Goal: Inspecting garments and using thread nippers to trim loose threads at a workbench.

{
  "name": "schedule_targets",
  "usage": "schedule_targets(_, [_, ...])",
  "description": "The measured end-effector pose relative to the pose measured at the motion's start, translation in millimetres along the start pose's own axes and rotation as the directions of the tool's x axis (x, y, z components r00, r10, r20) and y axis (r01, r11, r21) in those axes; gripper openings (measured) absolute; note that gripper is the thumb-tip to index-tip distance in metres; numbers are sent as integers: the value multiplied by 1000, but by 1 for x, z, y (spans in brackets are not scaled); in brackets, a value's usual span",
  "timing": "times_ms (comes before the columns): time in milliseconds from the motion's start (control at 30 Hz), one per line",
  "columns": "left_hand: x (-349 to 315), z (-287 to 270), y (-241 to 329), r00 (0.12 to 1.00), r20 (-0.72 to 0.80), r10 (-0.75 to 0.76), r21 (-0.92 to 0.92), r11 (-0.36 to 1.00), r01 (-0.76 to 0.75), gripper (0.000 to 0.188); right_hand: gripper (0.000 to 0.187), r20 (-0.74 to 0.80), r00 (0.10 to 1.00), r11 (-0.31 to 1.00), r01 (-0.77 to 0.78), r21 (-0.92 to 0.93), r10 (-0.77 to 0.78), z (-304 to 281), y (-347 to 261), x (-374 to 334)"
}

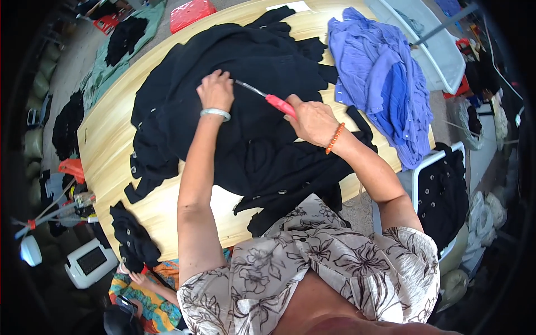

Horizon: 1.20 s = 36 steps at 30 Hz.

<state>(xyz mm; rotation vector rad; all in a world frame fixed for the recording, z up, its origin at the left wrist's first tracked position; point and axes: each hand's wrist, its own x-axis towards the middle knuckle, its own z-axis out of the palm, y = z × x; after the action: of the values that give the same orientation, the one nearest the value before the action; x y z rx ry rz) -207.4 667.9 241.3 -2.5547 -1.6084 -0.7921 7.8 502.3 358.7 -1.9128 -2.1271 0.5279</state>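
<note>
A large black garment (262, 67) with metal eyelets lies spread and rumpled over the wooden table. My left hand (216, 93), a pale bangle at its wrist, rests on the cloth near the garment's middle with its fingers bent into the fabric. My right hand (315, 121), wearing an orange bead bracelet, is closed around the pinkish-red handle of a thin tool (277, 104). The tool's slim metal shaft points left over the black cloth, its tip close to my left fingers. Its exact kind is unclear.
Purple-blue garments (385, 84) are heaped on the table's right side. A white bin (414, 195) of black garments stands right of me, a pale plastic tub (446, 61) farther back. At lower left, another person's hand (134, 276) touches a smaller black piece (131, 237).
</note>
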Motion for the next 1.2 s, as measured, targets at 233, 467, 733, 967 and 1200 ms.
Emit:
schedule_targets(233, [-45,-41,30,992,75,98,-236,969,-78,43,24,42,998,997,-48,59,45,1,27,-9])
schedule_targets(467, [-27,-24,3,998,64,5,-45,999,-2,46,24,82,997,999,19,-43,-16,0,5,4])
schedule_targets(733, [-51,-39,-30,974,-217,-70,-142,989,40,35,24,116,987,993,117,-18,-114,-15,-31,7])
schedule_targets(967, [-72,-66,-94,884,-171,-435,59,891,450,42,26,174,964,979,200,28,-202,8,-59,19])
schedule_targets(1200, [-71,-65,-97,895,-220,-387,-209,915,345,29,23,138,980,988,149,-47,-141,32,-81,40])
